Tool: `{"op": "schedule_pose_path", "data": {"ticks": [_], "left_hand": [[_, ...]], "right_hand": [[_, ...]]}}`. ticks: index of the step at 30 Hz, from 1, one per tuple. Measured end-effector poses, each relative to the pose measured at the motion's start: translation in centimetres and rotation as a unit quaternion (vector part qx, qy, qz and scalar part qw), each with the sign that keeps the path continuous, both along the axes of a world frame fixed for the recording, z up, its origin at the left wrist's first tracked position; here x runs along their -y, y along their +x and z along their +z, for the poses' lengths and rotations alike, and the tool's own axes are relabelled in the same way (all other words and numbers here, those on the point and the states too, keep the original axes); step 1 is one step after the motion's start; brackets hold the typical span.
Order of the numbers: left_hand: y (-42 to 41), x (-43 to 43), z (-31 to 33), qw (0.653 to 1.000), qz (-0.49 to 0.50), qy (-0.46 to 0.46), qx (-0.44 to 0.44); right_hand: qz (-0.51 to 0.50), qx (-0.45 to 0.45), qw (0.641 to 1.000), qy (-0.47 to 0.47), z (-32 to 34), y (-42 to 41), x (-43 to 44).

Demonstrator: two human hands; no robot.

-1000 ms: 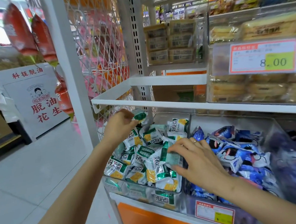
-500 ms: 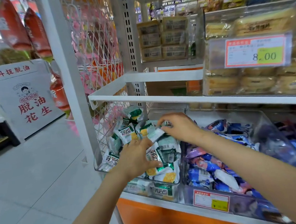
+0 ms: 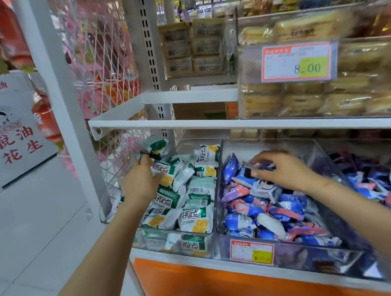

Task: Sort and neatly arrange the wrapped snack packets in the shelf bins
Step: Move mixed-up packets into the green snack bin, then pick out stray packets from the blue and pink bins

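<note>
Shelf [image 3: 187, 124], two bins [image 3: 166, 246] [image 3: 322, 258], two hands [image 3: 140, 185] [image 3: 286, 172], packet [image 3: 242, 176] maybe pinched

A white shelf rail [image 3: 187, 122] runs across in front of me above an orange base panel [image 3: 204, 289]; to my left, a wire mesh panel [image 3: 104, 73], pale tiled floor [image 3: 30, 237] and a white sign with red characters [image 3: 7, 133].

Price tag [image 3: 299, 62] at 2 o'clock reads 8.00; white sign [image 3: 7, 133] at 9 o'clock 脱油花生; green packets [image 3: 193, 220] 好吃点.
</note>
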State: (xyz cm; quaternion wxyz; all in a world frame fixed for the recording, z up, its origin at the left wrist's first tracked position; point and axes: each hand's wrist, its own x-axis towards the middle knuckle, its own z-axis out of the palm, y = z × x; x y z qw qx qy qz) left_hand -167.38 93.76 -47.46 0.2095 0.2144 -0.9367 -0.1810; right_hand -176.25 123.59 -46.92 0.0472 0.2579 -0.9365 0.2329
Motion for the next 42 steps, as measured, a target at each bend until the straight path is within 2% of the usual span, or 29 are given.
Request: {"op": "schedule_pose_path", "data": {"ticks": [2, 5, 8, 11, 14, 17, 21, 24, 26, 30, 34, 36, 38, 42], "left_hand": [[-0.4, 0.2, -0.6, 0.999, 0.017, -0.026, 0.037], [-0.5, -0.3, -0.6, 0.997, 0.023, -0.072, -0.019], [-0.4, -2.5, -0.3, 0.992, -0.047, -0.095, -0.065], [-0.6, -5.1, -0.5, 0.975, -0.165, -0.104, -0.105], [-1.0, -7.3, -0.7, 0.958, -0.239, -0.122, -0.104], [-1.4, -8.9, -0.9, 0.95, -0.266, -0.123, -0.107], [-2.2, -10.4, -0.7, 0.944, -0.279, -0.123, -0.124], [-3.0, -11.7, 0.1, 0.95, -0.26, -0.153, -0.083], [-4.1, -12.2, 0.8, 0.942, -0.249, -0.224, -0.021], [-6.8, -13.1, 1.7, 0.883, -0.234, -0.385, 0.128], [-8.4, -13.6, 1.7, 0.854, -0.238, -0.433, 0.164], [-9.0, -13.5, 1.7, 0.862, -0.245, -0.422, 0.137], [-9.2, -13.7, 2.3, 0.889, -0.252, -0.373, 0.083], [-10.0, -16.2, 3.5, 0.945, -0.273, -0.181, -0.001]], "right_hand": [[0.003, 0.013, 0.999, 0.051, -0.5, 0.2, -0.4], [0.029, 0.043, 0.992, 0.113, -0.8, 0.5, -0.6], [0.075, 0.057, 0.987, 0.126, -1.3, 0.9, -0.6], [0.084, 0.032, 0.983, 0.158, -1.6, 1.1, -0.6], [0.051, -0.032, 0.972, 0.226, -1.1, 1.1, -1.1], [0.026, -0.048, 0.969, 0.239, -0.6, 0.9, -2.1], [0.045, -0.065, 0.957, 0.278, -0.8, 0.6, -3.7], [0.039, -0.051, 0.962, 0.267, -0.8, 0.6, -4.9], [0.036, -0.067, 0.963, 0.258, -0.7, 0.6, -5.5], [0.025, -0.068, 0.96, 0.27, -0.4, 0.6, -6.6], [0.016, -0.076, 0.96, 0.27, 0.5, 0.5, -7.3], [0.007, -0.062, 0.975, 0.213, 0.9, 0.6, -7.8], [-0.022, -0.061, 0.987, 0.147, 1.2, 0.6, -8.5], [-0.091, -0.052, 0.994, 0.018, 1.8, 0.4, -9.8]]}}
